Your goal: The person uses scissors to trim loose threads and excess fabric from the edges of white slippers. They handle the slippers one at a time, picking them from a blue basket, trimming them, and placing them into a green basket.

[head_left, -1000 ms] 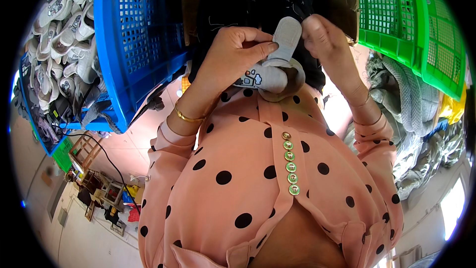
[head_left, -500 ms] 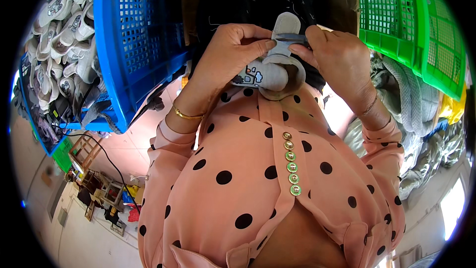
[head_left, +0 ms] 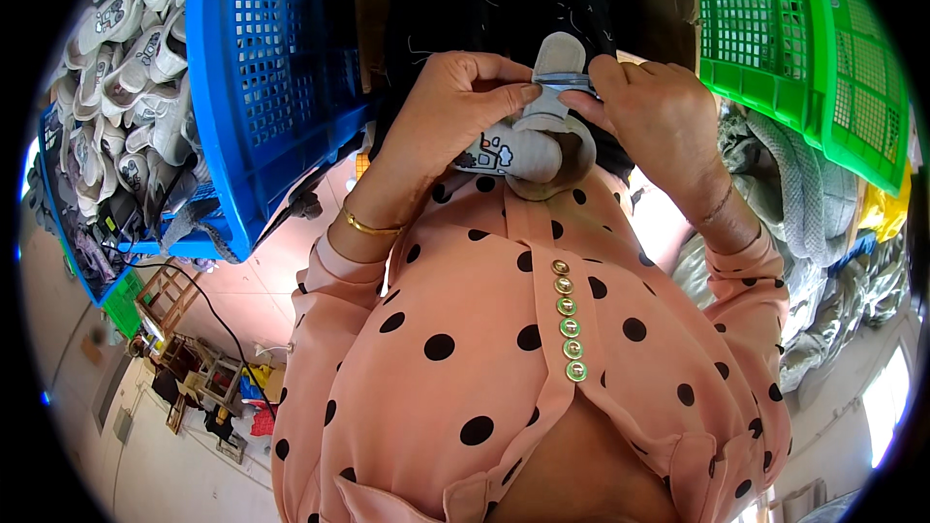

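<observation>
Two hands are at one small, pale shoe (head_left: 538, 157), right in front of the dotted shirt (head_left: 504, 368). The left hand (head_left: 455, 102), on the shoe's left, pinches its pale flap (head_left: 559, 50) between thumb and finger, with hardly any gap, maybe so it can't wiggle. The right hand (head_left: 659, 107), on the shoe's right, has thumb and bent fingers pressed around a thin, blue-grey tool (head_left: 572, 81). It lies across the flap, so a tight grip likely helps steer it. I can't tell its kind. A blue crate (head_left: 217, 126) stands left of the shoe, a green crate (head_left: 765, 93) right, perhaps for easy reach.
</observation>
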{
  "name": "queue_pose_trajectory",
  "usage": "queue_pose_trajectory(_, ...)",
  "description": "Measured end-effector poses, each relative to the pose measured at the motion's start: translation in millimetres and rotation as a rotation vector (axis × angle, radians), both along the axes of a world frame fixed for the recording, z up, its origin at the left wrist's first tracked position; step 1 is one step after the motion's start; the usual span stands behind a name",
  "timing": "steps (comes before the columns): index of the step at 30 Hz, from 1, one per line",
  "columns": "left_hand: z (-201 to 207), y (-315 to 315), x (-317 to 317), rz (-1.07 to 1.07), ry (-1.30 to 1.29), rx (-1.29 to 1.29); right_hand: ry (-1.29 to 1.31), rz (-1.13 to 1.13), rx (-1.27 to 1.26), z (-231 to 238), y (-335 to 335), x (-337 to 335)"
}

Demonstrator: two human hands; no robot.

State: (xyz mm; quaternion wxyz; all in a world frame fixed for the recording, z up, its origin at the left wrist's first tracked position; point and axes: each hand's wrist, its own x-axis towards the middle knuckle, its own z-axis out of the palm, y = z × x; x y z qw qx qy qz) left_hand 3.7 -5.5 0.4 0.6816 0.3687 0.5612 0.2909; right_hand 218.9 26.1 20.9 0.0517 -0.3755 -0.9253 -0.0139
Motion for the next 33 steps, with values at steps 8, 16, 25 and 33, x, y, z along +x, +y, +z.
queue_pose_trajectory(8, -0.7, -1.5, 0.2, 0.03, 0.004, -0.013, 0.008, 0.023, 0.001, 0.4, -0.2, 1.7)
queue_pose_trajectory(16, 1.5, -2.7, 1.2, 0.008, 0.005, -0.024, 0.054, -0.012, -0.07, 1.1, -4.3, 1.2)
queue_pose_trajectory(25, 0.4, -3.0, 0.8, -0.042, -0.004, 0.118, 0.953, -0.316, -0.95, -25.6, 5.9, 11.6)
queue_pose_trajectory(33, 5.4, -4.2, 11.2, -0.083, 0.385, 0.443, 1.131, -0.452, -1.352, -32.5, -0.1, -8.9)
